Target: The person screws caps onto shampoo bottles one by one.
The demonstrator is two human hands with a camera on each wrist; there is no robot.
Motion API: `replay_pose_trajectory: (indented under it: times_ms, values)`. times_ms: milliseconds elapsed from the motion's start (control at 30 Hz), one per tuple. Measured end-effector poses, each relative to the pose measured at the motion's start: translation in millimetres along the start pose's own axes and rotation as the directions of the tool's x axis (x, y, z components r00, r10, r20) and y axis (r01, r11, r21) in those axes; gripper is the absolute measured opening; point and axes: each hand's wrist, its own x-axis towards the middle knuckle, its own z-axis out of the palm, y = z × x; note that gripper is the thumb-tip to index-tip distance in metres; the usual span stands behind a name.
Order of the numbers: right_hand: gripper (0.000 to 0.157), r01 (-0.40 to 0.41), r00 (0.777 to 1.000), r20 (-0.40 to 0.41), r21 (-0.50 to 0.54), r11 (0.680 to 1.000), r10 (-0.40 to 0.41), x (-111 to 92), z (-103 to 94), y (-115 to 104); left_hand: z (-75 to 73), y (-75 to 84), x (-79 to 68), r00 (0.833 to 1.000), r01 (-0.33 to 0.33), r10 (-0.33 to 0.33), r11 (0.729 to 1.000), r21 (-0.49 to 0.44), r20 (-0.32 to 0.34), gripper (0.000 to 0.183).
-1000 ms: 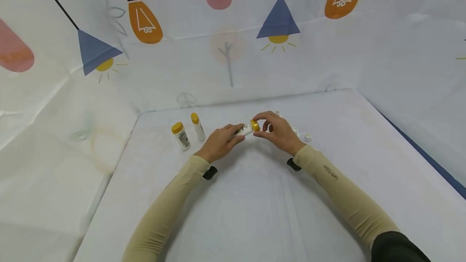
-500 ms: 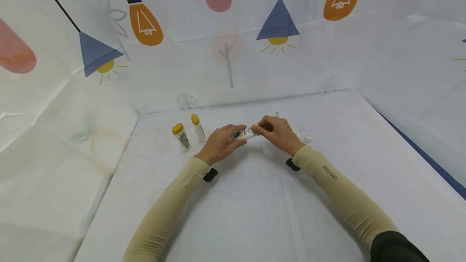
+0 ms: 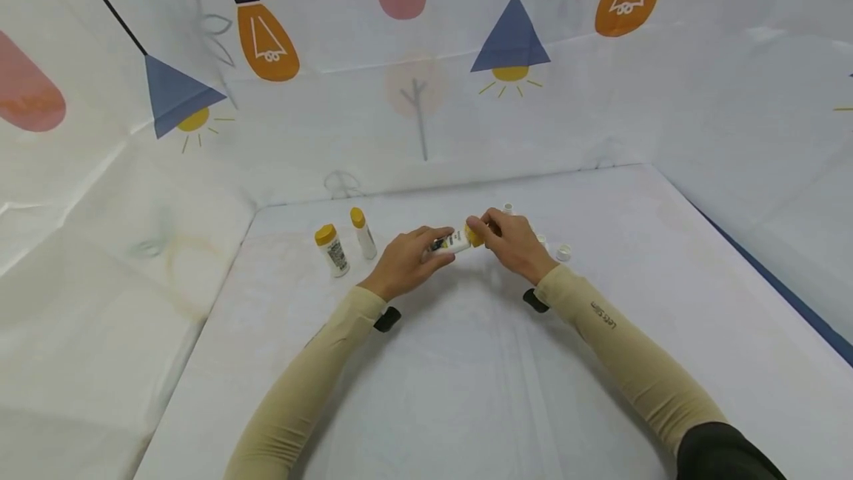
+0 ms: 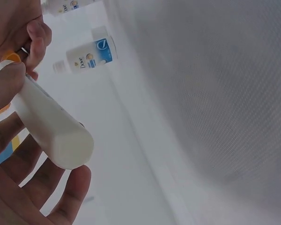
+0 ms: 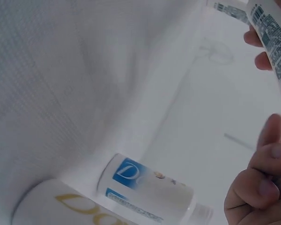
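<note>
1. Furthest left on the counter (image 3: 413,406) I've got the wide bottle (image 3: 335,255), standing up, yellow cap on, dark print down its side.
2. Next along is the slim bottle (image 3: 366,239), also standing with a yellow top. The two are near each other, not touching.
3. Then my left hand (image 3: 405,267). Fingers are clamped on the held bottle (image 3: 455,241), thumb on one side and the rest spread along the other, as my left wrist cam shows.
4. That held bottle is tipped well over, base toward my palm and top end pointing right, right between my two hands.
5. On its right end there's a yellow cap (image 3: 474,233). Can't tell if it's seated all the way.
6. My right hand (image 3: 512,241) has its fingers pinched together on that cap, the others curled in.
7. Past that, three white tops (image 3: 563,252) poke out behind and beside my right hand. My right wrist cam catches a blue-label bottle (image 5: 147,190) right beside a gold-letter bottle (image 5: 70,206), partly cut off by the edge.
</note>
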Motion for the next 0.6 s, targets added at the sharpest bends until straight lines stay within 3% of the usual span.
replay_pose_trajectory:
  times_ms: [100, 167, 367, 600]
  values:
    - [0.05, 0.049, 0.998, 0.028, 0.024, 0.999, -0.049, -0.5, -6.4, -1.6, -1.0, -1.5, 0.6, 1.0, 0.016, -0.016, 1.0, 0.008, -0.003, 0.048]
    - [0.047, 0.121, 0.99, 0.062, 0.039, 0.992, -0.124, -0.6, -11.9, -1.8, -2.2, -2.8, 1.0, 0.999, 0.032, -0.032, 0.999, 0.017, -0.001, 0.048]
    - [0.063, 0.328, 0.935, 0.132, 0.034, 0.944, -0.329, -0.2, -21.5, 2.8, -4.0, -6.7, 0.3, 0.997, 0.068, -0.068, 0.998, -0.008, 0.019, 0.049]
    - [0.05, 0.43, 0.897, 0.114, -0.003, 0.903, -0.427, -2.1, -22.4, 7.8, -0.7, -7.7, -2.5, 0.996, 0.078, -0.075, 0.995, -0.054, 0.046, 0.05]
